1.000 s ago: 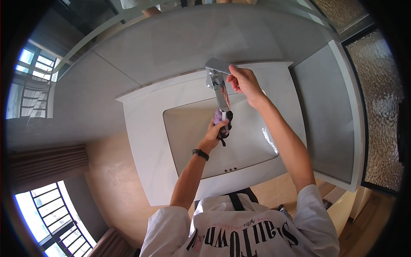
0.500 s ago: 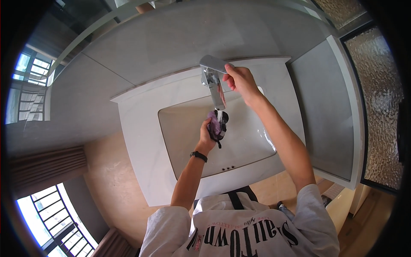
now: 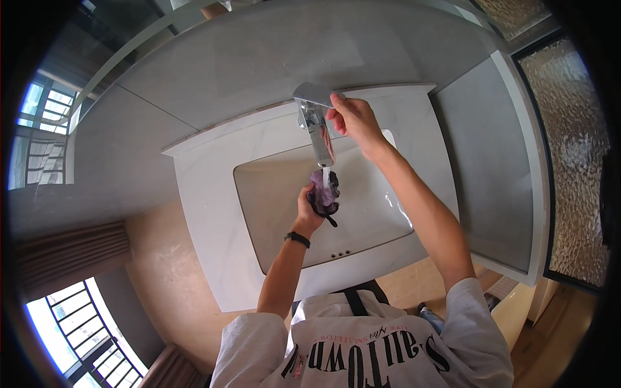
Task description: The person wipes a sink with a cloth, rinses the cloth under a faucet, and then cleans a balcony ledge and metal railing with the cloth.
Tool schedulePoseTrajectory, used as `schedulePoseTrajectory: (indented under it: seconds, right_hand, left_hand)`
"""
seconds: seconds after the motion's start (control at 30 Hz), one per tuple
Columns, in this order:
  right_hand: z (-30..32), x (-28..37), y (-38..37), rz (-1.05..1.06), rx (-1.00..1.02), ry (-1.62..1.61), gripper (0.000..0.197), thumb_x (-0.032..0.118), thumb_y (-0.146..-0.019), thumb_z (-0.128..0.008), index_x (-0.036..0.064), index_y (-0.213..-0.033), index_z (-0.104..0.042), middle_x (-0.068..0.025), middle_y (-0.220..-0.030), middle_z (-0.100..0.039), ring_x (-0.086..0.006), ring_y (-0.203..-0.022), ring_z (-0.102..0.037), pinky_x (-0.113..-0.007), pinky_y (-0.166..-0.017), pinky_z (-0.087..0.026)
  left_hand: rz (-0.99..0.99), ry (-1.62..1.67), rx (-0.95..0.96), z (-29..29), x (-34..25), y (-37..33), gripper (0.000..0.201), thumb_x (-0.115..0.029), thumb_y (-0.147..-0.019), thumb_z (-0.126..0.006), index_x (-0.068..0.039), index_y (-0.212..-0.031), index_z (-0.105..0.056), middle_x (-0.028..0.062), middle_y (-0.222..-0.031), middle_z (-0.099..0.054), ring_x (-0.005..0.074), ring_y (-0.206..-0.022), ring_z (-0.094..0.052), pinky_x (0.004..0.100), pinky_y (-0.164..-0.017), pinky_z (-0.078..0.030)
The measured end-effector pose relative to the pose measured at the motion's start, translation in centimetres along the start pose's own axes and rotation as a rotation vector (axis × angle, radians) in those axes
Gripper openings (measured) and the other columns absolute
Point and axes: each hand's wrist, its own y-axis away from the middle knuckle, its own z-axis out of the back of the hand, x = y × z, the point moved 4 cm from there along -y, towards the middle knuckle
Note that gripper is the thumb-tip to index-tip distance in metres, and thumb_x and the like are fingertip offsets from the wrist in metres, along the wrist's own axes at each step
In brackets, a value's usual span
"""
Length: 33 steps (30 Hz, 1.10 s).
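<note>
My left hand (image 3: pixel 306 209) grips a small bundled purple and black fabric item (image 3: pixel 321 193), with a dark strap hanging off its lower end. Its exact kind cannot be made out. Water (image 3: pixel 326 176) streams onto the fabric from the chrome faucet (image 3: pixel 321 143), just above it. Up at the faucet's flat lever handle (image 3: pixel 313 94), the fingers and thumb of my right hand (image 3: pixel 357 124) are closed on the right end, and the lever is swung out to the right. Beneath both hands lies the white rectangular sink (image 3: pixel 272 223).
A white countertop (image 3: pixel 210 213) surrounds the basin, and a grey wall (image 3: pixel 259 61) rises behind the faucet. To the right stands a white-edged partition (image 3: pixel 527 161) beside a textured glass panel (image 3: pixel 576 149). A barred window (image 3: pixel 84 330) and a brown curtain (image 3: pixel 74 255) are at the left.
The fabric item has turned in my left hand, so more of its purple side faces up under the water. My right hand remains on the lever. The whole view has shifted slightly.
</note>
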Motion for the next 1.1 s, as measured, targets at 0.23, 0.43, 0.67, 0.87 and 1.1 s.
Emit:
schedulePoseTrajectory:
  seconds: [0.23,0.43,0.67,0.87,1.1]
  right_hand:
    - [1.3,-3.3,1.3,-0.034,-0.032,0.023,0.053,0.048,-0.1,-0.051,0.004,-0.073,-0.063,0.0014,-0.06,-0.054,-0.0072,-0.055,-0.049,-0.024,-0.053,-0.039]
    - [0.8,-10.1,8.8,0.469,0.122,0.869,0.051,0.017,-0.08,-0.074,0.0166,-0.127,-0.056,-0.0077,-0.123,-0.056,-0.025,-0.102,-0.06,-0.033,-0.071,-0.056]
    - [-1.4,-17.6,11.9,0.52,0.526,1.106,0.091,0.009,-0.068,-0.079,0.0247,-0.148,-0.037,-0.012,-0.149,-0.036,-0.0315,-0.119,-0.054,-0.038,-0.078,-0.061]
    - [-2.7,-20.0,10.8,0.305,0.478,1.24,0.054,0.013,-0.067,-0.076,0.0106,-0.119,-0.059,-0.0165,-0.099,-0.067,-0.0313,-0.09,-0.069,-0.041,-0.069,-0.058]
    - [-3.5,-21.5,12.1,-0.354,0.461,1.132,0.023,0.021,-0.068,-0.072,0.0077,-0.086,-0.072,-0.0175,-0.09,-0.072,-0.0363,-0.086,-0.069,-0.044,-0.075,-0.056]
  left_hand:
    - [0.012,-0.002,-0.046,0.3,0.9,-0.1,0.044,-0.034,-0.092,-0.056,-0.007,-0.126,-0.055,0.0108,-0.111,-0.066,0.0287,-0.099,-0.065,0.044,-0.08,-0.054]
    - [0.123,-0.278,-0.143,0.9,0.2,2.1,0.026,-0.008,-0.08,-0.074,-0.011,-0.098,-0.055,-0.0029,-0.072,-0.047,0.0106,-0.058,-0.049,0.0273,-0.051,-0.043]
    - [0.152,-0.958,0.018,-1.9,1.3,3.8,0.036,-0.005,-0.071,-0.075,-0.008,-0.099,-0.053,-0.0023,-0.072,-0.052,0.0097,-0.054,-0.049,0.0261,-0.047,-0.04]
    - [-0.224,-1.818,-0.059,-0.9,1.0,2.0,0.037,-0.016,-0.072,-0.075,-0.007,-0.104,-0.059,0.0161,-0.092,-0.07,0.0346,-0.082,-0.069,0.0435,-0.07,-0.055]
    - [-0.015,-2.368,0.171,-0.3,0.7,1.9,0.02,-0.015,-0.082,-0.061,-0.008,-0.101,-0.061,0.0147,-0.089,-0.071,0.0352,-0.08,-0.069,0.0449,-0.071,-0.057]
